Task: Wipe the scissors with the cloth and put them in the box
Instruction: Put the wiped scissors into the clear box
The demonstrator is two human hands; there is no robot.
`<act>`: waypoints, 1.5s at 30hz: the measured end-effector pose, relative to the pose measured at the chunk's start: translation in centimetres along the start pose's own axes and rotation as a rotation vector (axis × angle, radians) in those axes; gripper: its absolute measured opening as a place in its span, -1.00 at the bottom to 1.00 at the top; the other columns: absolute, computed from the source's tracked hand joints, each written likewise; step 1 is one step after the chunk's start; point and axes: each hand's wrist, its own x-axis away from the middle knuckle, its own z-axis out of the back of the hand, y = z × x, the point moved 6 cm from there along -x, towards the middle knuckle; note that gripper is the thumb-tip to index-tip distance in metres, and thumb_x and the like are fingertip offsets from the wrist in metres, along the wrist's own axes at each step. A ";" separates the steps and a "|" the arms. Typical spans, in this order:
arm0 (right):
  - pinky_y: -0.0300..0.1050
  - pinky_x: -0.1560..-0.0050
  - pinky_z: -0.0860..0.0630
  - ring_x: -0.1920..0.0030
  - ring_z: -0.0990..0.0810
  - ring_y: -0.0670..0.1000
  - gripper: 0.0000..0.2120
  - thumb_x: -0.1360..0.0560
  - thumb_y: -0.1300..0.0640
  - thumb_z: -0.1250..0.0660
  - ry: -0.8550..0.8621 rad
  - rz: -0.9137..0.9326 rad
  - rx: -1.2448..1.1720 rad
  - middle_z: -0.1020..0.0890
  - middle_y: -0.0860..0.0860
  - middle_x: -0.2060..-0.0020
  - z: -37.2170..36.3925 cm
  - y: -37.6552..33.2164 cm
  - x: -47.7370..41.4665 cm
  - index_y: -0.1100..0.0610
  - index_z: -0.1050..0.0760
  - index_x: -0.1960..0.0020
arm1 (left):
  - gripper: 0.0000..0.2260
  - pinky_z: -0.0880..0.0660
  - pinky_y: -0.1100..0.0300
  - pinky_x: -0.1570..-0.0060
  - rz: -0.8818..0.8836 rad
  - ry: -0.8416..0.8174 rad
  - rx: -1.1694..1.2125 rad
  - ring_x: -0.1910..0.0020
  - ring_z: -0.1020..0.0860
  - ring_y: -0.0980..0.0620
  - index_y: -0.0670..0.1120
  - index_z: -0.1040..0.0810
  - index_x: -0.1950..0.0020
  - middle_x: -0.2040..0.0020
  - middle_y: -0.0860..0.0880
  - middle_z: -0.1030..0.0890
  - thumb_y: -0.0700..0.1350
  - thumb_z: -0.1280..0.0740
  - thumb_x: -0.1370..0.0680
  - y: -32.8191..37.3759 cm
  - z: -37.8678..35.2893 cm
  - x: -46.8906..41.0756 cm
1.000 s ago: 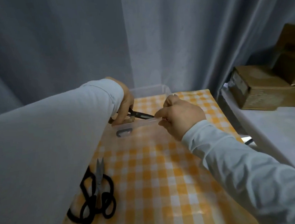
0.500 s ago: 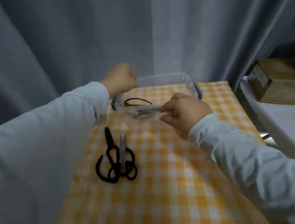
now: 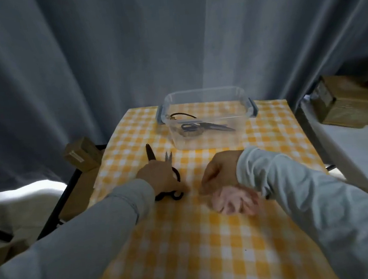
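On the yellow checked table, my left hand (image 3: 159, 177) lies over two pairs of scissors. Its fingers curl round the black handles (image 3: 172, 196). A dark blade (image 3: 150, 152) and a pair of short silver tips (image 3: 168, 157) stick out beyond the hand. My right hand (image 3: 218, 172) is just right of it with curled fingers, holding a blurred pink cloth (image 3: 235, 202) against the table. The clear plastic box (image 3: 205, 91) stands at the far end, with black-handled scissors (image 3: 208, 126) lying inside.
Grey curtains close off the back and both sides. Cardboard boxes (image 3: 344, 103) sit on a white surface to the right. A small carton (image 3: 82, 155) stands off the table's left edge, next to a black frame.
My left hand has drawn back from the box, leaving a pair of scissors inside, and come down on the scissors on the table. My right hand let go of the box and dropped to the cloth.
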 end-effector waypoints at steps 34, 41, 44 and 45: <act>-0.06 -0.11 -0.18 -0.20 -0.40 0.07 -0.68 -0.59 0.11 -0.12 0.831 -0.019 0.336 -0.51 -0.04 -0.17 8.9 6.1 -4.3 -0.16 -0.40 -0.28 | -0.79 -0.51 0.09 0.07 -0.220 0.107 -0.259 0.14 -0.55 -0.09 -0.12 -0.63 0.05 0.12 -0.06 -0.61 -0.19 -0.48 -0.34 8.8 15.4 -11.8; -0.01 0.02 -0.38 -0.01 -0.55 0.16 -0.68 -0.34 0.24 -0.26 1.145 0.159 0.311 -0.62 0.03 0.01 8.4 3.9 -2.6 0.04 -0.61 -0.04 | -0.70 -0.35 0.14 -0.25 -0.158 0.478 0.352 -0.29 -0.46 -0.09 -0.09 -0.53 -0.28 -0.31 -0.09 -0.52 -0.17 -0.28 -0.55 3.1 16.3 -7.8; -0.05 0.11 -0.51 0.05 -0.59 0.17 -0.66 -0.37 0.20 -0.12 1.017 0.421 0.253 -0.63 0.04 0.05 5.9 -0.5 -2.2 0.07 -0.63 0.02 | -0.71 -0.39 0.15 -0.14 0.050 0.922 0.712 -0.15 -0.51 -0.09 -0.12 -0.61 -0.08 -0.12 -0.07 -0.61 -0.28 -0.15 -0.52 -2.5 15.2 -2.0; -0.07 0.00 -0.51 -0.07 -0.55 0.14 -0.66 -0.44 0.20 -0.13 0.812 0.354 0.220 -0.60 0.02 -0.07 4.7 -1.6 -3.2 0.04 -0.60 -0.07 | -0.74 -0.43 0.10 -0.09 0.101 0.938 0.761 -0.04 -0.52 -0.09 -0.13 -0.60 -0.02 -0.01 -0.08 -0.60 -0.29 -0.14 -0.51 -4.0 13.8 -0.6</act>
